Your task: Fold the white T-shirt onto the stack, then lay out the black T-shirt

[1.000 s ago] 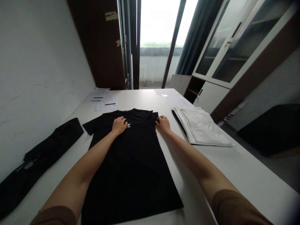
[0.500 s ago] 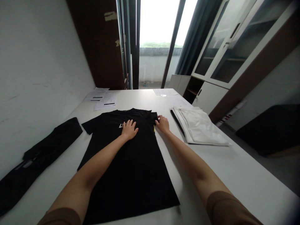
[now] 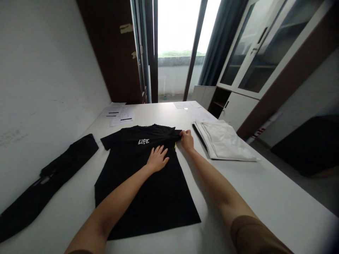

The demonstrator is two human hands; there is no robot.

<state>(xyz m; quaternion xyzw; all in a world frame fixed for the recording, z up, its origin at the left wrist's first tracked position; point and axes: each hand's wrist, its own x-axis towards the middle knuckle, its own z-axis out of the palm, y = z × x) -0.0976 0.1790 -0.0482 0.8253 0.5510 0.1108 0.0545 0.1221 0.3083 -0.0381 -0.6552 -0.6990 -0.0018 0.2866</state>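
Note:
A black T-shirt (image 3: 143,197) lies spread on the white table, its collar toward the window and white lettering across the chest. My left hand (image 3: 157,158) rests flat on the shirt just below the lettering, fingers spread. At the right sleeve, my right hand (image 3: 187,140) pinches the sleeve's edge between thumb and fingers. A small yellow patch shows at the shirt's side below that sleeve. The left sleeve lies stretched out to the side.
Folded white cloth (image 3: 227,141) with a dark layer beneath lies at the right of the table (image 3: 238,190). A folded black garment (image 3: 69,162) is on the left by the wall. Papers (image 3: 122,116) lie at the far left, another sheet (image 3: 186,105) at the far edge.
My left hand has slid down and right off the lettering, which now shows. My right hand has closed on the sleeve and drawn it slightly outward.

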